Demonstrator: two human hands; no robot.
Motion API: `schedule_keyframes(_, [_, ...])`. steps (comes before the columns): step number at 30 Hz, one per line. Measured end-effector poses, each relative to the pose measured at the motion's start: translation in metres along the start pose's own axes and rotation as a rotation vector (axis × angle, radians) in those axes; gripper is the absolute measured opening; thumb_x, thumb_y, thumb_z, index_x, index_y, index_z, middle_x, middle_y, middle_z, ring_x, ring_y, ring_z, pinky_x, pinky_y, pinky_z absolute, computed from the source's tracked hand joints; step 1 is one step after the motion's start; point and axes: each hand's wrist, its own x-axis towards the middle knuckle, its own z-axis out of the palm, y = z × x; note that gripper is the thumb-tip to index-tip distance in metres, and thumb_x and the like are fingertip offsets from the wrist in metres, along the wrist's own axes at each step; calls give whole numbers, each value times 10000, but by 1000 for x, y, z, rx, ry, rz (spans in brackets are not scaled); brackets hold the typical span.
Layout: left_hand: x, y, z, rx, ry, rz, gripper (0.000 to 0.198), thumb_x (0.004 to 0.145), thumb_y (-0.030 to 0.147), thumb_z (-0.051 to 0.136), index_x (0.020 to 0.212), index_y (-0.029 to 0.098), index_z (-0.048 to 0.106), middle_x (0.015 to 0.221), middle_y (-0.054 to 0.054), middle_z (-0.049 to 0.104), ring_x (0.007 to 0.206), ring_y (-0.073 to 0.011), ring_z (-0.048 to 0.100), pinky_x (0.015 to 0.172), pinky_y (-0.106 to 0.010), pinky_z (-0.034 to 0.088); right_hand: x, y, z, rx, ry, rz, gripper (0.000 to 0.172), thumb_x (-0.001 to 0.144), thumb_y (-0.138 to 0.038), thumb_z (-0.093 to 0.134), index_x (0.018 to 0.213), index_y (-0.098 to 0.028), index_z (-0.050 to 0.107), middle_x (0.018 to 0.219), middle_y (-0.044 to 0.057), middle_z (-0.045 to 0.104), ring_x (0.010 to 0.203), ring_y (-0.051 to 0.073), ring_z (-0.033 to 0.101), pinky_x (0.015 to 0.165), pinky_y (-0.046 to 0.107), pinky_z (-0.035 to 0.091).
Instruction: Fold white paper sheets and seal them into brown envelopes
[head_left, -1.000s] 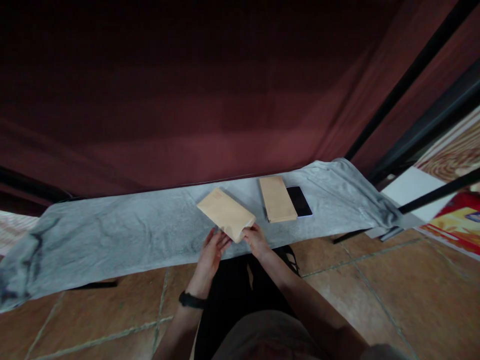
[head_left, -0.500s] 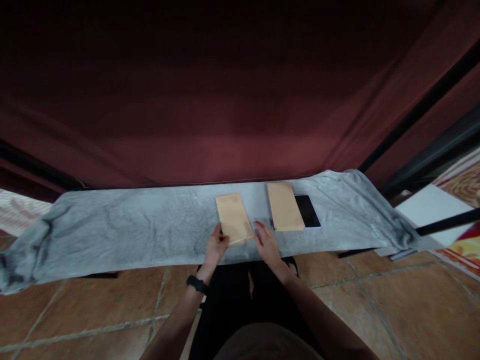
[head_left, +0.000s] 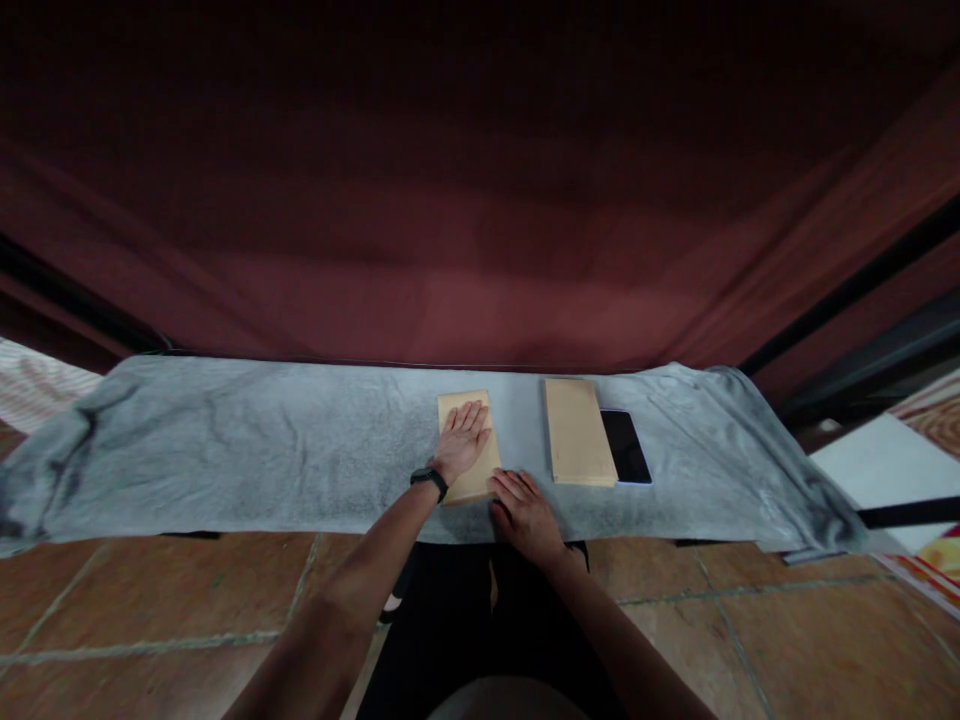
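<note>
A tan paper bag (head_left: pixel 474 484), flat and folded, lies on a grey cloth. My left hand (head_left: pixel 462 440) rests flat across its upper middle with the fingers spread, and a dark band circles that wrist. At the bag's lower right corner, my right hand (head_left: pixel 521 508) touches the edge with its fingertips, fingers extended. To the right lies a stack of tan paper bags (head_left: pixel 579 432), neither hand on it. Part of a dark-screened tablet (head_left: pixel 627 448) shows from under the stack's right side.
The grey cloth (head_left: pixel 262 450) covers a long narrow bench against a dark red panel (head_left: pixel 450 250). Black frame bars (head_left: pixel 855 290) stand at both sides. Below is a brown tiled floor (head_left: pixel 225 590). A white board (head_left: pixel 885 470) is at the right.
My left hand has let go of the bag's lower left edge and now lies flat on top of it. My right hand has moved left to the bag's corner. The view has shifted slightly.
</note>
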Motion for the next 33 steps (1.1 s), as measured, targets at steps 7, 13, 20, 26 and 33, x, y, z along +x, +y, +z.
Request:
schedule_keyframes(7, [-47,-2,9,16,-58,130,572,1052,387,216,1583,185,290,1644,-56,310,1533,-191,231,1263,-408,159,-1,2,5,-32,4,15,422,985,-250,518,1400,-196,569,1477,87,560,1378,222,499,1217,467,319])
schedule_keyframes(13, [-89,1,5,-62,-105,205,561,1062,431,249,1576,214,305,1635,-53,328,1523,-182,261,1256,-407,199,0,2,0,-17,14,-18,409,983,-246,533,1386,-198,581,1458,96,577,1354,222,519,1200,466,339])
schedule_keyframes(20, [-131,8,-1,-193,19,205,459,1044,353,384,1466,211,493,1532,-67,503,1436,-187,431,1193,-391,364,8,7,3,5,32,39,306,946,-183,593,1236,-233,677,1353,65,660,1242,215,591,1110,419,413])
schedule_keyframes(26, [-127,12,2,-262,158,83,359,1026,244,393,1261,204,660,1342,-71,662,1272,-191,588,1107,-373,468,23,6,2,-35,52,140,201,992,-192,543,1065,-246,723,1197,35,726,1123,194,632,1007,372,440])
schedule_keyframes(33, [-122,18,7,-219,271,-15,336,1017,233,401,1239,189,650,1339,-100,641,1259,-232,578,1088,-414,473,18,-13,15,-108,86,51,329,1009,-185,474,1287,-184,649,1373,87,643,1262,214,577,1098,388,421])
